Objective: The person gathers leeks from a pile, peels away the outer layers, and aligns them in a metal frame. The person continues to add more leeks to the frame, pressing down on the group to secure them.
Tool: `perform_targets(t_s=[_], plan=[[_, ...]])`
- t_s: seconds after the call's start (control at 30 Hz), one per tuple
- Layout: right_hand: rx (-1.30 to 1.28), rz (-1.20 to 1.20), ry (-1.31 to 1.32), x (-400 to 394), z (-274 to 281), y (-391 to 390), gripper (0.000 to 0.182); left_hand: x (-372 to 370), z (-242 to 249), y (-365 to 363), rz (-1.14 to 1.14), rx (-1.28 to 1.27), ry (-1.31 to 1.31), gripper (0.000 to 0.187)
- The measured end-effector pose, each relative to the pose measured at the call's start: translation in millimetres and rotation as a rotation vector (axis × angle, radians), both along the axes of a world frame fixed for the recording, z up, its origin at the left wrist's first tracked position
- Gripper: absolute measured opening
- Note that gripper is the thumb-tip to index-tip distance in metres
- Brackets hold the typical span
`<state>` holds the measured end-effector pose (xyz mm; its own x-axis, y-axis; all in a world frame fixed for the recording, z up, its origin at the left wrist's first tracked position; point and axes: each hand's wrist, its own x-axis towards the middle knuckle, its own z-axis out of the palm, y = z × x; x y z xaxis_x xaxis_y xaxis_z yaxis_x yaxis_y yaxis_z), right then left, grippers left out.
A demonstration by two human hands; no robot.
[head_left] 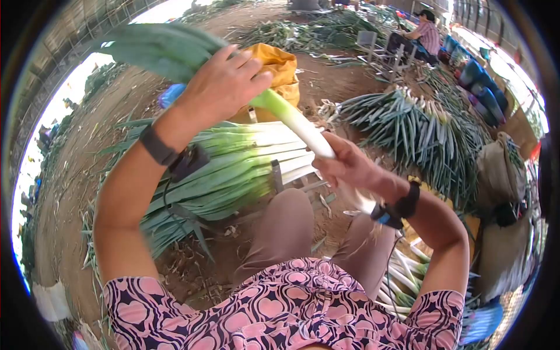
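We hold our left hand (224, 81) up high with the arm bent, and its fingers are curled closed. Our right hand (350, 166) sits lower, in front of our chest, fingers wrapped tight too. Both wrists wear a dark band.

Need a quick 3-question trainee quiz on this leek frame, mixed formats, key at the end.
1. True or false: both hands grip the same leek.
2. Which hand holds the green leafy end: left hand or right hand?
3. Multiple choice: the pile of leeks just past the person's knees lies A) in a crate, B) on a low rack over dirt ground, C) in water.

Key: 1 true; 2 left hand; 3 B.
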<state>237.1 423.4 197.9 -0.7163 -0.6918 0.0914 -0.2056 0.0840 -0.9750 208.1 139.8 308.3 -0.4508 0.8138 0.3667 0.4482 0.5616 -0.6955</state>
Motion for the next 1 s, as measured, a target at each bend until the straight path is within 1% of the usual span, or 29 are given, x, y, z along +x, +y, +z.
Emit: perform_targets(t_s=[0.03, 0.07, 0.1, 0.17, 0.2, 0.27, 0.33, 0.37, 0.4, 0.5, 0.6, 0.7, 0.73, 0.83, 0.87, 0.97, 1.0], plan=[[0.125, -0.004, 0.136, -24.5, -4.7, -7.5, 0.037, -1.1, -5.4, -13.7, 0.062, 0.000, 0.005, 0.033], [0.193, -0.015, 0.338, -48.2, -5.1, -16.0, 0.035, -4.5, -13.7, -26.2, 0.123, 0.000, 0.009, 0.031], [0.384, -0.082, 0.411, -70.5, -4.0, -25.9, 0.032, -10.0, -22.2, -38.0, 0.182, 0.001, 0.014, 0.030], [0.281, -0.150, 0.728, -123.0, -35.6, -35.2, 0.027, -30.1, -29.7, -58.3, 0.320, 0.013, -0.029, 0.020], [0.304, -0.208, 0.737, -146.5, -50.3, -39.8, 0.025, -44.7, -34.4, -69.0, 0.385, 0.020, -0.047, 0.015], [0.346, -0.333, 0.751, -188.9, -78.6, -45.0, 0.023, -76.0, -49.0, -92.8, 0.490, 0.058, -0.184, 0.014], [0.391, -0.473, 0.923, -223.5, -116.0, -50.1, 0.027, -108.8, -67.8, -101.2, 0.586, 0.081, -0.333, 0.015], [0.417, -0.533, 1.008, -239.3, -131.7, -57.5, 0.030, -127.1, -85.4, -107.8, 0.636, 0.093, -0.417, 0.017], [0.402, -0.537, 0.871, -244.0, -136.4, -63.7, 0.024, -141.4, -96.6, -110.5, 0.677, 0.117, -0.519, 0.016], [0.394, -0.531, 0.842, -271.3, -172.3, -72.5, 0.023, -179.7, -131.5, -120.4, 0.685, 0.078, -0.728, 0.019], [0.478, -0.545, 0.791, -291.8, -208.1, -75.1, 0.024, -207.1, -157.7, -120.1, 0.762, 0.042, -1.002, 0.025], [0.549, -0.571, 0.789, -301.5, -235.7, -74.8, 0.024, -227.1, -184.8, -125.7, 0.798, 0.112, -1.226, 0.035], [0.569, -0.583, 0.794, -303.1, -242.4, -74.7, 0.024, -226.1, -180.0, -117.7, 0.810, 0.105, -1.257, 0.042], [0.526, -0.686, 0.868, -308.9, -253.1, -81.8, 0.021, -229.6, -173.3, -116.0, 0.808, 0.249, -1.294, 0.043], [0.518, -0.690, 0.863, -310.7, -253.5, -83.8, 0.018, -235.4, -172.8, -120.0, 0.816, 0.255, -1.328, 0.046], [0.517, -0.668, 0.855, -321.4, -254.5, -86.7, 0.026, -240.3, -157.9, -115.2, 0.860, 0.297, -1.342, 0.046], [0.527, -0.665, 0.852, -324.9, -253.9, -88.8, 0.026, -244.5, -156.7, -116.5, 0.848, 0.257, -1.348, 0.046]])
